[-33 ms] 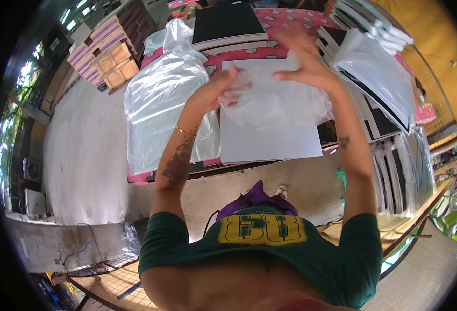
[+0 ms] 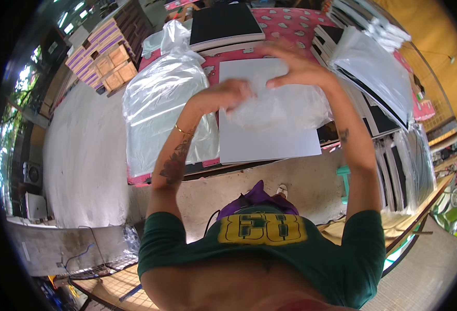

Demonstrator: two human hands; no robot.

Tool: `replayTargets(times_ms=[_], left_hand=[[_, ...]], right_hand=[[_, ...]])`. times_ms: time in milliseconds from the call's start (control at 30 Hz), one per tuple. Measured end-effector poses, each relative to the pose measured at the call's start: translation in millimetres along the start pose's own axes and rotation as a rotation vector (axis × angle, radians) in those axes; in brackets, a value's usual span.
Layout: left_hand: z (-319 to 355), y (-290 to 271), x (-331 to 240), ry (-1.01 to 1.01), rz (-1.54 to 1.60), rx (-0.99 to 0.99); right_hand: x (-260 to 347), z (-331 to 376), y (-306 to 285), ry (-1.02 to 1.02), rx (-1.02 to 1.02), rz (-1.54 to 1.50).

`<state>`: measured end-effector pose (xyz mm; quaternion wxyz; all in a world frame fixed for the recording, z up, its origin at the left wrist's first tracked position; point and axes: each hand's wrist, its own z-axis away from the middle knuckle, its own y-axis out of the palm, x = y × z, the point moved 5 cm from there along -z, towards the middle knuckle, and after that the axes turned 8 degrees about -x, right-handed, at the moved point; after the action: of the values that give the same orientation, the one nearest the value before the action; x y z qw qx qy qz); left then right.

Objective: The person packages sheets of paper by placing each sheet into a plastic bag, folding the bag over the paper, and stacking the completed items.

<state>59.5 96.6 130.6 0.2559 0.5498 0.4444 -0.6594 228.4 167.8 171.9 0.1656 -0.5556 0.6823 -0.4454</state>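
Observation:
A white flat board [image 2: 270,140] lies on the table in front of me. Over its upper half is a crumpled clear plastic bag [image 2: 285,111]. My left hand [image 2: 223,96] is closed on the bag's left edge. At the bag's top edge, my right hand [image 2: 296,70] pinches it with the fingers bent. Both forearms reach up from the lower edge, and the hands are close together above the board.
A heap of clear plastic bags [image 2: 161,103] lies left of the board. A stack of black-covered boards [image 2: 226,23] sits behind on the pink patterned cloth [image 2: 290,26]. Wrapped stacks [image 2: 373,72] stand at the right and stacked boxes [image 2: 104,59] at the far left. Concrete floor lies below.

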Motion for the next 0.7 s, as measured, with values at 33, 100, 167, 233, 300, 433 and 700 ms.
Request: replayTargets(times_ms=[33, 100, 167, 233, 300, 433, 700], left_hand=[[0, 2, 27, -0.141, -0.417, 0.167], [11, -18, 48, -0.053, -0.52, 0.073], [25, -56, 48, 0.122, -0.309, -0.158], [32, -81, 27, 0.285, 0.33, -0.349], [39, -94, 32, 0.28, 0.79, -0.293], [52, -60, 76, -0.238, -0.453, -0.049], [56, -80, 58, -0.071, 0.926, -0.424]], right_hand=[[-11, -3, 9, 0.148, 0.185, -0.185], [-23, 1, 27, 0.433, 0.554, -0.566], [-29, 19, 30, 0.43, 0.741, -0.334], [-36, 45, 30, 0.377, 0.766, -0.309], [-40, 60, 28, 0.226, 0.644, -0.487], [-70, 68, -14, 0.698, -0.272, -1.799], [-67, 138, 21, 0.56, -0.158, -1.175]])
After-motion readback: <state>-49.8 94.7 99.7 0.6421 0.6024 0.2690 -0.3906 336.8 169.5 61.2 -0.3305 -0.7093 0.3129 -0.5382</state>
